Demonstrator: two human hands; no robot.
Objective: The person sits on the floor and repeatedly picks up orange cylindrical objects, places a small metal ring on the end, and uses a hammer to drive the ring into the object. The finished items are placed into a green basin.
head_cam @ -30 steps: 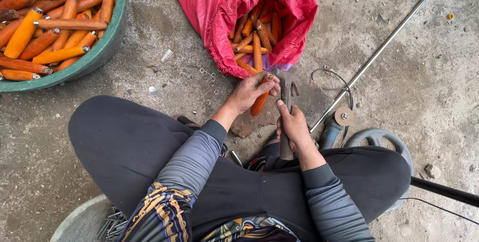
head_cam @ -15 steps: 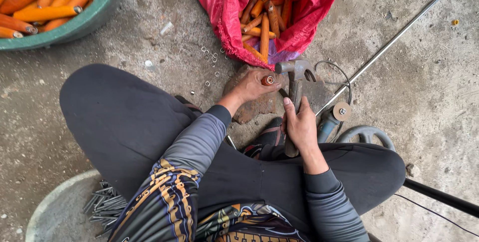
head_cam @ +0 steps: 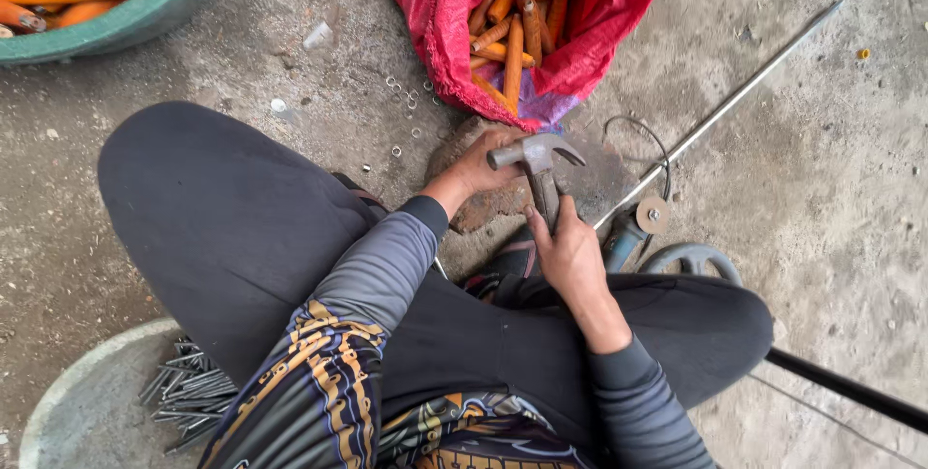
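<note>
Frame centre: right hand [head_cam: 572, 258] fingers wrapped round grey steel claw hammer [head_cam: 535, 154], left hand [head_cam: 476, 167] fingers curled on something hidden against the brown stone block [head_cam: 483, 203]; advisable: short square blows, left fingertips kept clear of hammer face.

your left hand [head_cam: 476, 171] hides whatever's under the hammer | green plastic tub of orange handles [head_cam: 126, 19] cut off top-left | tiny metal rings on floor [head_cam: 398, 92] too small to tell
</note>
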